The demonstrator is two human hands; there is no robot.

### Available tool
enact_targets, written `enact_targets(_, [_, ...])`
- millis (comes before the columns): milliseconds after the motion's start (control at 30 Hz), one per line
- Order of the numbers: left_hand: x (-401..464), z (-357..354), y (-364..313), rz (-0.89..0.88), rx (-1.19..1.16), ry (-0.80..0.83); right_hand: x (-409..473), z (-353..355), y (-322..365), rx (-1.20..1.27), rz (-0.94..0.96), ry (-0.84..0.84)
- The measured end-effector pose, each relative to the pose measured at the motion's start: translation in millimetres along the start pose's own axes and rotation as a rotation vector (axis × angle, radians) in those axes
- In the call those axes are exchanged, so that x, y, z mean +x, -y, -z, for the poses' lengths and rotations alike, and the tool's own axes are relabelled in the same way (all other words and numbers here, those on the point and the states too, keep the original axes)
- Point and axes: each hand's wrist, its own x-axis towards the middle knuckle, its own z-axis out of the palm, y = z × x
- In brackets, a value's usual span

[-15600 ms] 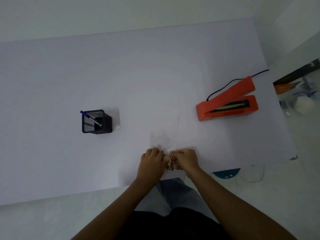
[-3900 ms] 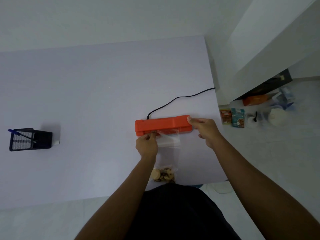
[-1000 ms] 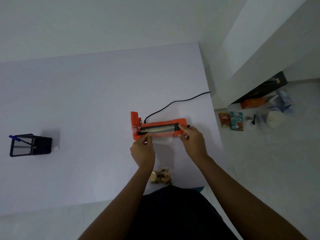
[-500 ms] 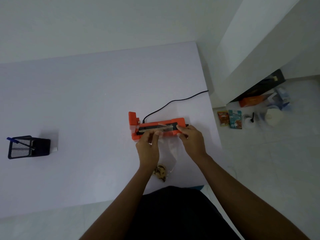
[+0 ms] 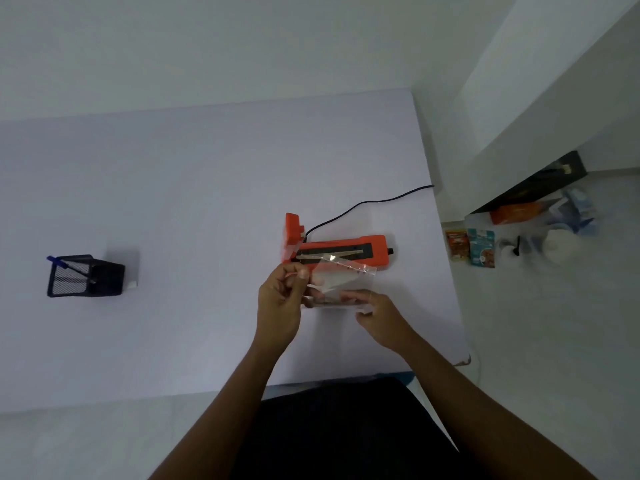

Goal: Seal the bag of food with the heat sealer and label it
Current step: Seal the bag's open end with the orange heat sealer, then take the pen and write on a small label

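The orange heat sealer (image 5: 375,252) lies on the white table (image 5: 173,202) with its lid raised at the left end and its black sealing strip showing. Just in front of it I hold the clear plastic bag (image 5: 341,284) lifted off the table. My left hand (image 5: 282,306) pinches the bag's left side near the top. My right hand (image 5: 379,315) grips its lower right part. The food inside is mostly hidden between my hands.
A black mesh pen holder (image 5: 85,276) with a blue pen stands at the left, a small white label beside it. The sealer's black cord (image 5: 363,204) runs to the table's right edge. Food packets (image 5: 471,249) and other clutter lie on the floor to the right.
Both hands have drawn the bag back from the sealer's strip and lifted it off the table. The sealer lid stays up.
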Motion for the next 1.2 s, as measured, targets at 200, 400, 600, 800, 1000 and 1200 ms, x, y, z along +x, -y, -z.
enact_targets(200, [-11, 56, -7, -0.048, 0.022, -0.120, 21, -55, 31, 0.047, -0.001, 0.146])
enact_targets(400, [6, 137, -7, -0.056, 0.047, -0.244, 55, -131, 61, 0.103, -0.004, 0.157])
enact_targets(600, [50, 217, 33, 0.156, 0.276, -0.020, 104, -189, 97, 0.081, -0.048, 0.102])
enact_targets(800, [87, 261, 72, 0.266, 0.419, 0.108, 143, -214, 119, 0.011, -0.119, -0.052])
enact_targets(1000, [108, 276, 90, 0.302, 0.463, 0.169, 149, -231, 121, 0.004, -0.274, -0.198])
enact_targets(1200, [108, 282, 105, 0.344, 0.462, 0.184, 133, -254, 123, -0.022, -0.351, -0.324])
